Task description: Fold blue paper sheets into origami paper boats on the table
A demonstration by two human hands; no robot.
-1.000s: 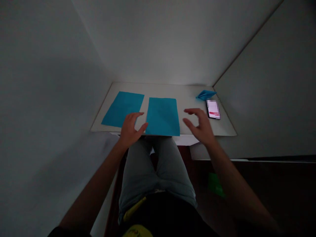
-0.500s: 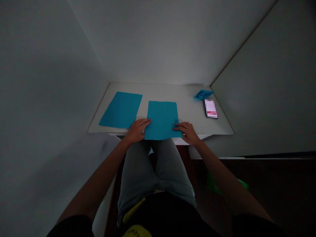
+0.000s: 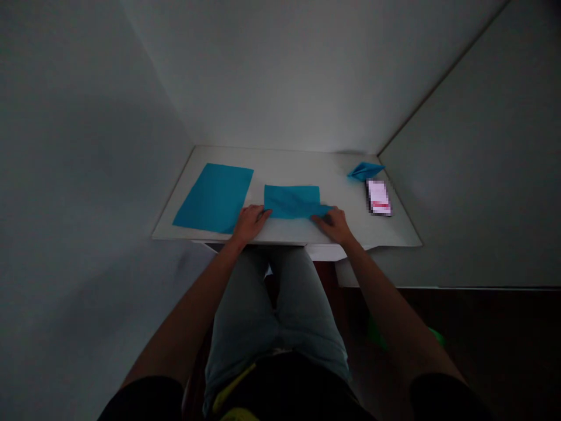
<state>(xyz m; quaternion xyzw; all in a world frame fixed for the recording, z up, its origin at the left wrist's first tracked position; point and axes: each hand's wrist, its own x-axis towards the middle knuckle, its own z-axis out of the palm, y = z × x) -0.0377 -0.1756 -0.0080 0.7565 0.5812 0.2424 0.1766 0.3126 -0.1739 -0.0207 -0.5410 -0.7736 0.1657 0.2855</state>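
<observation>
In front of me a blue sheet of paper [image 3: 291, 199] lies on the white table, its near part bent up and over toward the far side. My left hand [image 3: 252, 222] pinches the bent paper at its left corner. At the other end, my right hand [image 3: 333, 224] grips the right corner, which sticks out a little past the sheet's side. Whether the fold is pressed flat cannot be made out. Left of it, a second blue sheet [image 3: 214, 196] lies flat, close to my left hand.
A folded blue paper piece [image 3: 366, 171] sits at the back right of the white table [image 3: 302, 164]. Just in front of it lies a phone [image 3: 378, 197] with a lit, blurred screen. Walls rise behind and beside the table. Something green [image 3: 436, 336] is on the dark floor.
The sheet lay open, its near edge past the table's front. Both hands have lifted that edge and carried it away from me, so the sheet is now bent over and looks about half as deep.
</observation>
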